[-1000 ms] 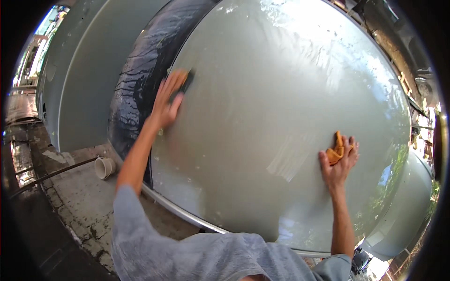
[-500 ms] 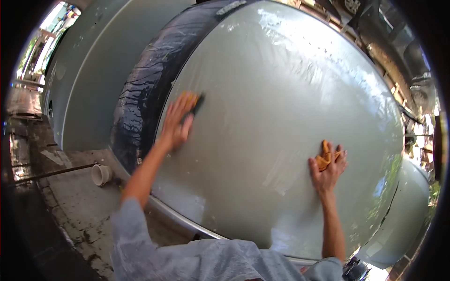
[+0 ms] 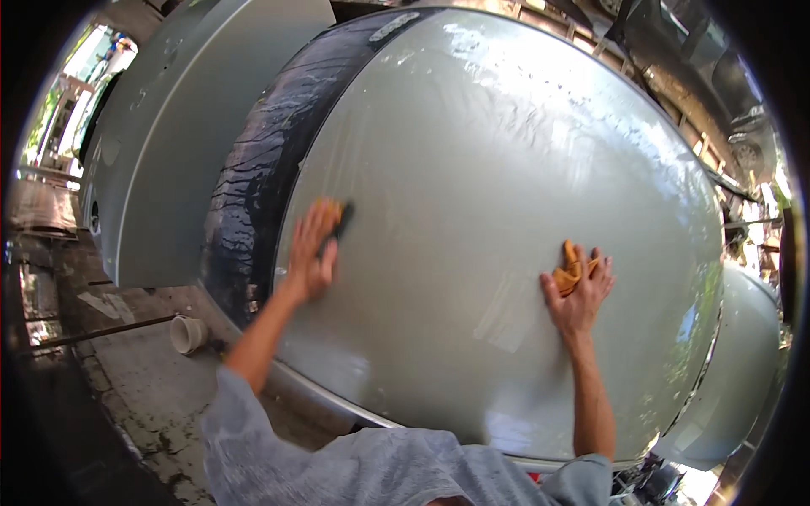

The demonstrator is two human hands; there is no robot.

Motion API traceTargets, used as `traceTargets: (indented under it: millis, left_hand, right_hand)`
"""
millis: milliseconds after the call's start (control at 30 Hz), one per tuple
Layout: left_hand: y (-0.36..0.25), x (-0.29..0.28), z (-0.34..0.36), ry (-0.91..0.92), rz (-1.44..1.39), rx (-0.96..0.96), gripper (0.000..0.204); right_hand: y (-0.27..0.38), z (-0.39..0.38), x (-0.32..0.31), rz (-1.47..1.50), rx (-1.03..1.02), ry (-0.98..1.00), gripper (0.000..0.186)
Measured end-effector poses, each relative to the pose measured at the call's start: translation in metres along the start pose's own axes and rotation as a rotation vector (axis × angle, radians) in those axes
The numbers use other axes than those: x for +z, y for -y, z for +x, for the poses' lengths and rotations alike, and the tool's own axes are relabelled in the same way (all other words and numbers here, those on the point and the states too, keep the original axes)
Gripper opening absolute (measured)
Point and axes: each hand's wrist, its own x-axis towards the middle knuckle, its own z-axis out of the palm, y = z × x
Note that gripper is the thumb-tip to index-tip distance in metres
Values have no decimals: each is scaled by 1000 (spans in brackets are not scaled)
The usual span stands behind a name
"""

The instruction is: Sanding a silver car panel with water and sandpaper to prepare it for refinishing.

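Note:
The greyish-silver roof point(image 3: 439, 253) of a car fills the middle of the view, with wet streaks on its surface. On its left part my left hand point(image 3: 312, 257) presses down a small flat pad point(image 3: 344, 221), dark along one edge and orange under the fingertips; the hand is slightly blurred and hides most of it. Farther right, my right hand point(image 3: 582, 291) rests on the roof with its fingers over a crumpled orange cloth point(image 3: 570, 268).
Left of the roof lies a dark, wet-streaked rear window point(image 3: 245, 185), then a silver body panel point(image 3: 190, 143). A white bucket point(image 3: 187, 335) stands on the concrete floor point(image 3: 160, 379). Another silver panel point(image 3: 742, 363) is at the right. Car parts point(image 3: 683, 59) crowd the far right.
My left hand has slid the pad nearer to me and slightly left. My right hand and the cloth appear a little farther left and up, while the whole view has shifted slightly.

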Motion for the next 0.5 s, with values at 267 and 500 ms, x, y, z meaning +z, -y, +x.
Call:
traceTargets:
  millis: [267,500]
  left_hand:
    - [13,31,100,-141,50,-2,59]
    - [-28,15,25,32,64,109,59]
  right_hand:
    - [2,-2,9,43,-7,37,77]
    - [0,-5,1,7,-24,-7,77]
